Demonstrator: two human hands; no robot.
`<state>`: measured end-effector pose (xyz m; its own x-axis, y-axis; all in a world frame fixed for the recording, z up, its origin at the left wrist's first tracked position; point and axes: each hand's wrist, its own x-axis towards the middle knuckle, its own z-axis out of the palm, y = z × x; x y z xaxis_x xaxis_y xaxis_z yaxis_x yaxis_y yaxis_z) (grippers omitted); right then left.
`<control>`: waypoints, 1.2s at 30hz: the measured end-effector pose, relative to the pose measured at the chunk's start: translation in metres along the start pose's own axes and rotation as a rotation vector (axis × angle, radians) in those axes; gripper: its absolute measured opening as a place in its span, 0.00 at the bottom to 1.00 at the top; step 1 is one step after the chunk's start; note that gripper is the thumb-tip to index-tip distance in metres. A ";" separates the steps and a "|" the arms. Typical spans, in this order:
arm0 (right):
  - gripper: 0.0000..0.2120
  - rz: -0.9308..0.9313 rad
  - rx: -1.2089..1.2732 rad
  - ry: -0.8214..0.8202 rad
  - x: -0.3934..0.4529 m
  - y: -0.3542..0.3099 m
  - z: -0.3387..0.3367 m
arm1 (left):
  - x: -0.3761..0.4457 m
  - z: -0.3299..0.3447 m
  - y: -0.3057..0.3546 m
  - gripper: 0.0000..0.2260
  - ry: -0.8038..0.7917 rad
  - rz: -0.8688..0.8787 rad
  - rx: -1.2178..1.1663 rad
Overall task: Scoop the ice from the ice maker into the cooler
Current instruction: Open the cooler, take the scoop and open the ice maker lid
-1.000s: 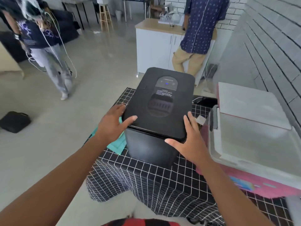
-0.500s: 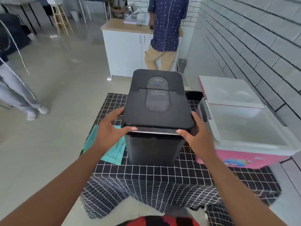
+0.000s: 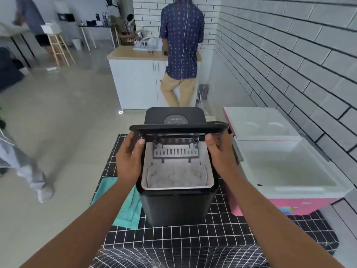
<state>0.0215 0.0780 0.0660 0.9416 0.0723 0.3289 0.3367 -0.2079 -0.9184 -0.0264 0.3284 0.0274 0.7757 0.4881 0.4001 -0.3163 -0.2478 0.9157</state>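
Left hand (image 3: 129, 161) and right hand (image 3: 220, 154) grip the raised lid (image 3: 178, 128) of the ice maker (image 3: 176, 202) on the table (image 3: 222, 236), exposing ice (image 3: 173, 176) in its basket. Beside it, the open cooler (image 3: 286, 167) looks empty; no scoop is visible, and scooping seems yet to begin.

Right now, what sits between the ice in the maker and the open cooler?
In the head view, only the ice maker's right wall and the right hand gripping the raised lid separate the ice from the cooler.
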 end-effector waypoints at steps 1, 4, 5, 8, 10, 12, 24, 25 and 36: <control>0.26 0.015 -0.055 -0.013 0.006 0.000 -0.001 | 0.005 0.004 0.001 0.18 -0.003 0.010 0.031; 0.16 0.034 -0.169 -0.029 0.022 0.007 -0.002 | 0.019 0.018 0.004 0.15 0.040 0.052 0.091; 0.12 0.032 -0.183 -0.017 0.026 0.010 -0.001 | 0.022 0.021 0.004 0.14 0.061 0.058 0.098; 0.15 0.010 -0.229 0.004 0.033 0.017 0.004 | 0.031 0.030 0.007 0.12 0.101 0.075 0.118; 0.22 -0.005 -0.272 0.008 0.039 0.019 0.007 | 0.036 0.033 0.008 0.13 0.090 0.087 0.145; 0.28 -0.001 -0.285 -0.007 0.046 0.021 0.011 | 0.042 0.035 0.008 0.16 0.066 0.086 0.173; 0.38 0.068 -0.219 -0.078 0.092 0.039 0.024 | 0.075 0.048 -0.004 0.16 0.010 0.026 0.257; 0.38 0.071 -0.227 -0.080 0.094 0.040 0.024 | 0.077 0.049 -0.004 0.15 0.012 0.022 0.256; 0.37 0.046 -0.259 -0.191 0.095 0.037 0.007 | 0.082 0.051 -0.004 0.17 -0.050 -0.020 0.209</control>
<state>0.1228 0.0839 0.0619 0.9474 0.2341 0.2183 0.3051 -0.4543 -0.8370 0.0669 0.3269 0.0545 0.8086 0.4537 0.3745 -0.1844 -0.4092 0.8936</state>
